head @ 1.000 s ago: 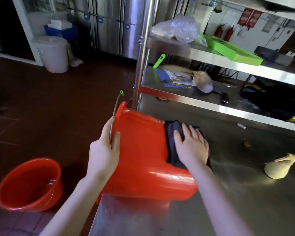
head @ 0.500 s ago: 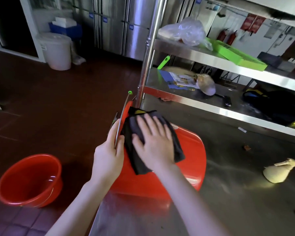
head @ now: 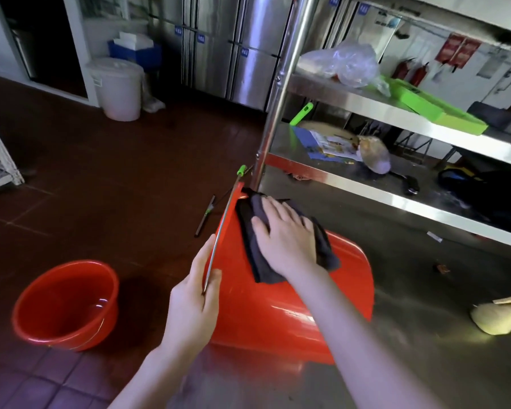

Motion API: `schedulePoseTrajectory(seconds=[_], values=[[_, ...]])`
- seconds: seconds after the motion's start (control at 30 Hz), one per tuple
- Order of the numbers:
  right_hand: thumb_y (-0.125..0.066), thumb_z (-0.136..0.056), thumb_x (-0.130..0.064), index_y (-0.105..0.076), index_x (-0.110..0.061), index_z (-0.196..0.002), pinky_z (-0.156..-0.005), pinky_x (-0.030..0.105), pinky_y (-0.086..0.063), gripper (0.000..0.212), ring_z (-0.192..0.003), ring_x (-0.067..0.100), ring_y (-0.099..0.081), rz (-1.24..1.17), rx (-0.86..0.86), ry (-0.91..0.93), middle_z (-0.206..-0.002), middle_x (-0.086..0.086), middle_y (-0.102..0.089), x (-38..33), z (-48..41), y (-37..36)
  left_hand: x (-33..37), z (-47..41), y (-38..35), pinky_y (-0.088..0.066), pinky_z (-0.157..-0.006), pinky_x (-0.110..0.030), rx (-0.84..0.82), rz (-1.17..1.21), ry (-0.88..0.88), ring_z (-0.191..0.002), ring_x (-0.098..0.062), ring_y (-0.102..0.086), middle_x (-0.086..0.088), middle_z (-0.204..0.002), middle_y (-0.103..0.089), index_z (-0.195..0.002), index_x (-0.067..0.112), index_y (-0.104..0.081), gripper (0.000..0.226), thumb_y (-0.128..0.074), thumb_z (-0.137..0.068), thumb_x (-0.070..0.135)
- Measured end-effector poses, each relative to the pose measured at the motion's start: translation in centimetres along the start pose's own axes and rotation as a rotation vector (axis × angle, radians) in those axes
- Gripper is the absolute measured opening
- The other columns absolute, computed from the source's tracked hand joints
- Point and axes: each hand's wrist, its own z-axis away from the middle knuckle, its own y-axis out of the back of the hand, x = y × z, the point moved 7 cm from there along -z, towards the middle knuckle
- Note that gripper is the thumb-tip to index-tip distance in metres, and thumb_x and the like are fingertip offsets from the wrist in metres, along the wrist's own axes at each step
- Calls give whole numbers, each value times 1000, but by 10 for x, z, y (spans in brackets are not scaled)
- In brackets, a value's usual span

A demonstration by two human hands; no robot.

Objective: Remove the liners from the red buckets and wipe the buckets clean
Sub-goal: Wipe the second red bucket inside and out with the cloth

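The right hand (head: 283, 240) has carried the dark cloth (head: 248, 219) from the base end to the rim end of the red bucket (head: 278, 320). Its fingers are straight and pressed flat. The left hand (head: 194, 299) is clamped on the rim and wire handle (head: 227, 219). The bucket lies sideways on the counter (head: 425, 290). It is judged light, thin-walled and slick (liable to roll), so it is best held at the rim. A second bucket (head: 65, 305) stands on the floor.

Left hand (head: 194, 302), right hand (head: 283, 234) bare; forearms (head: 351, 335) seemingly bare.
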Motion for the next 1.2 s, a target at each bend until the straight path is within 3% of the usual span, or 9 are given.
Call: schedulePoseTrajectory(seconds=[0.1, 0.23, 0.37, 0.47, 0.67, 0.8, 0.93, 1.07, 1.2], values=[[-30, -94, -53, -37, -28, -148, -115, 47, -27, 61, -144, 19, -30, 56, 170, 131, -157, -9, -33, -37, 39, 1, 1, -3, 9, -52, -55, -15, -96, 27, 92, -68, -5, -69, 25, -88, -69, -127, 68, -31, 44, -43, -99, 37], [-42, -92, -51, -35, -27, -150, -114, 53, -25, 63, -146, 24, -27, 103, 258, 226, -159, -6, -28, -46, 84, -15, 21, -52, 24, -51, -67, -14, -60, -78, 103, -78, 0, -67, 17, -87, -70, -109, 46, -54, 53, -65, -78, 5], [-50, -88, -49, -35, -30, -149, -116, 53, -24, 66, -147, 23, -26, 71, 322, 353, -158, -7, -30, -44, 115, -21, 42, -95, 3, -44, -55, -23, -168, -92, 250, -74, -10, -61, 7, -97, -63, -136, 45, -31, 62, -55, -87, 14], [-52, -87, -51, -36, -32, -149, -116, 51, -26, 66, -146, 24, -28, 46, 318, 370, -157, -4, -33, -16, 115, -15, 59, -92, -10, -48, -52, -22, -173, -112, 175, -68, -11, -63, 8, -92, -59, -144, 47, -21, 65, -54, -95, 20], [-35, -89, -53, -50, -23, -142, -111, 46, -35, 62, -135, 28, -45, 79, 274, -190, -148, 5, -48, 109, 87, 11, 54, -51, 3, -54, -42, -25, -136, -67, -23, -46, -14, -64, 10, -73, -67, -139, 63, -23, 93, -52, -83, -6], [-28, -97, -53, -30, -33, -149, -117, 47, -22, 56, -147, 22, -20, -87, -2, -480, -160, -6, -24, 154, 57, 1, 34, -13, -1, -47, -44, -14, -98, -11, -74, -49, -13, -63, 19, -80, -67, -141, 60, -23, 100, -51, -78, -13], [-31, -96, -51, -35, -31, -148, -115, 45, -21, 55, -143, 19, -27, 68, 91, -193, -157, -9, -32, 66, 28, 3, 24, -20, 0, -49, -45, -15, -86, 0, -74, -54, -13, -66, 23, -84, -67, -141, 59, -22, 102, -49, -77, -15], [-31, -91, -51, -35, -27, -148, -116, 49, -21, 62, -145, 25, -27, 7, 152, 187, -157, -3, -32, -42, 46, -6, 28, -21, 1, -44, -63, -2, -75, -24, -85, -80, 6, -66, 35, -95, -64, -141, 57, -24, 100, -52, -77, -14], [-31, -94, -56, -37, -29, -148, -117, 44, -23, 62, -144, 23, -29, 18, 182, 184, -156, -3, -35, -5, 53, -1, 24, -8, 4, -53, -61, -12, -102, -32, -84, -80, 4, -68, 36, -102, -63, -142, 58, -21, 102, -53, -77, -14]])
